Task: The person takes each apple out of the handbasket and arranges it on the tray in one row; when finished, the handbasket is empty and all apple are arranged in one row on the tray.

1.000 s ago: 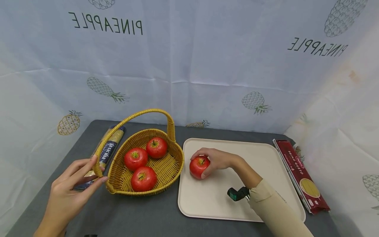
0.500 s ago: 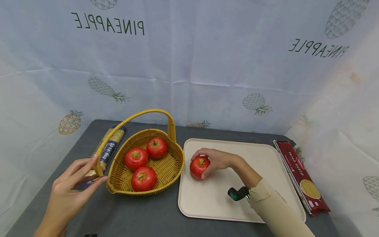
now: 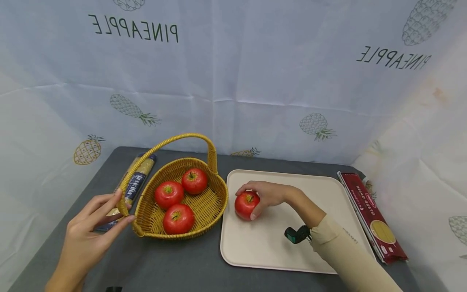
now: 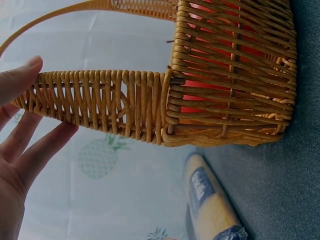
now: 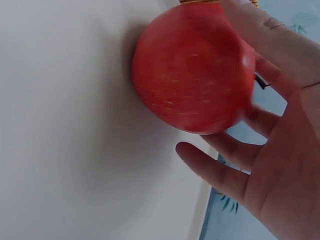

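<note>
My left hand pinches the lower left end of the arched handle on a yellow wicker basket. Inside the basket sit several red apples, one of them this front apple; in the left wrist view they show only through the weave. On the beige tray, near its left edge, my right hand holds another red apple, thumb on the near side and fingers curled round the far side. The right wrist view shows this apple right at the tray surface, its stem toward the palm.
A blue-labelled pasta packet lies behind the basket handle on the left. On the right, a dark red spaghetti packet lies along the tray's edge. A pineapple-print curtain hangs behind the dark table.
Both hands keep their holds on the handle and the apple. The right forearm has shifted slightly to the right; otherwise the view moves only a little.
</note>
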Demonstrator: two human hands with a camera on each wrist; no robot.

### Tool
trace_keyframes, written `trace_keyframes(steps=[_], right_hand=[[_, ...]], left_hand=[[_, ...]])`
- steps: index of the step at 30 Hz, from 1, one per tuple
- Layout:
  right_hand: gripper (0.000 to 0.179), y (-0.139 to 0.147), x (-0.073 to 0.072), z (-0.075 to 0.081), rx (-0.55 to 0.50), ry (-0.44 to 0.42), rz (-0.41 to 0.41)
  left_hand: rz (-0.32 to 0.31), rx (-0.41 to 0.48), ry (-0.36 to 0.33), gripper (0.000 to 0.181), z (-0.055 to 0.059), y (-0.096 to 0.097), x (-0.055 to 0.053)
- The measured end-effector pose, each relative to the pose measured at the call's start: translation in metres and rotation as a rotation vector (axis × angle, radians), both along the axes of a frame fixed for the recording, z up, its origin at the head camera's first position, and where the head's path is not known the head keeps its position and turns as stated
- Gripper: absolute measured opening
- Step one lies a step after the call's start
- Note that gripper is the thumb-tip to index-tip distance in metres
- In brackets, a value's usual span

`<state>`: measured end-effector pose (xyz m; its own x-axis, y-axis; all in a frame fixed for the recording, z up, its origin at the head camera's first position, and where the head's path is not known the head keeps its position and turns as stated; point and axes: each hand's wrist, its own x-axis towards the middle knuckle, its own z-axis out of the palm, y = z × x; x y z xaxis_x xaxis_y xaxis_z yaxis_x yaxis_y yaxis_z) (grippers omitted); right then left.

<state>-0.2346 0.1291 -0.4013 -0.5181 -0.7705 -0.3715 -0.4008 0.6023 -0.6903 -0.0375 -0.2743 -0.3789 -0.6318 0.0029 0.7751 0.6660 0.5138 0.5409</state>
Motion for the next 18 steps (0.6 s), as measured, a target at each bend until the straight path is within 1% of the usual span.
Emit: trace_keyframes(steps=[4, 8, 14, 18], right_hand=[[0.083, 0.003, 0.0, 0.011, -0.009, 0.029, 0.01], [0.085, 0.006, 0.0, 0.022, -0.053, 0.055, 0.002], [0.088, 0.007, 0.003, 0.037, -0.077, 0.08, -0.001], [0.084, 0.004, 0.004, 0.044, -0.081, 0.14, 0.016]], left_hand=[[-0.018, 0.011, 0.016, 0.07, 0.002, 0.002, 0.0], [-0.035, 0.025, 0.041, 0.068, 0.004, 0.004, 0.0], [-0.018, 0.019, 0.054, 0.068, 0.003, 0.005, -0.001], [-0.009, 0.031, 0.061, 0.067, 0.002, 0.006, -0.001]])
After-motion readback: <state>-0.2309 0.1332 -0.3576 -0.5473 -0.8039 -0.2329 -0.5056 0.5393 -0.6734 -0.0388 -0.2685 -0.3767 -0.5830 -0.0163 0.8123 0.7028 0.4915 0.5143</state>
